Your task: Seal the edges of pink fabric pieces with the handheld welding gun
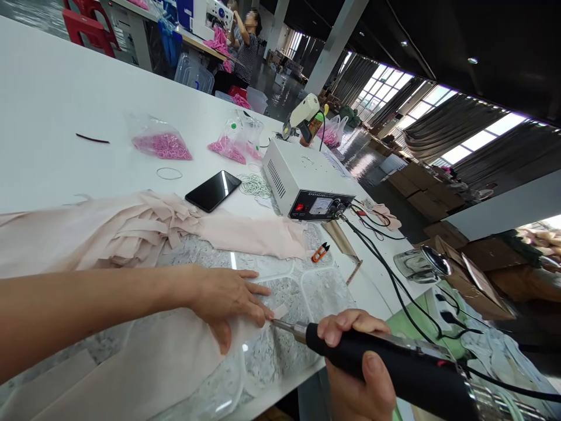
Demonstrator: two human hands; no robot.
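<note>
My right hand (pixel 362 362) is wrapped round a black handheld tool (pixel 394 368) with a thin metal tip. That tip meets the end of a pale pink fabric piece (pixel 175 356), right beside my left fingertips. Spread on the fabric, my left hand (pixel 232 295) presses it down with fingers apart. Beneath lies a grey marbled mat (pixel 280 292). More pink fabric (pixel 258 234) lies beyond my left hand, with a gathered heap of strips (pixel 149 228) to the left. Orange thread snips (pixel 320 252) rest on the mat's far right part.
A grey control box (pixel 307 175) with cables stands behind the mat. Near it are a phone (pixel 213 190), pink-filled bags (pixel 161 140) and a heat gun (pixel 302 114). A glass mug (pixel 421 264) is at right. A person (pixel 249 52) sits at a far machine.
</note>
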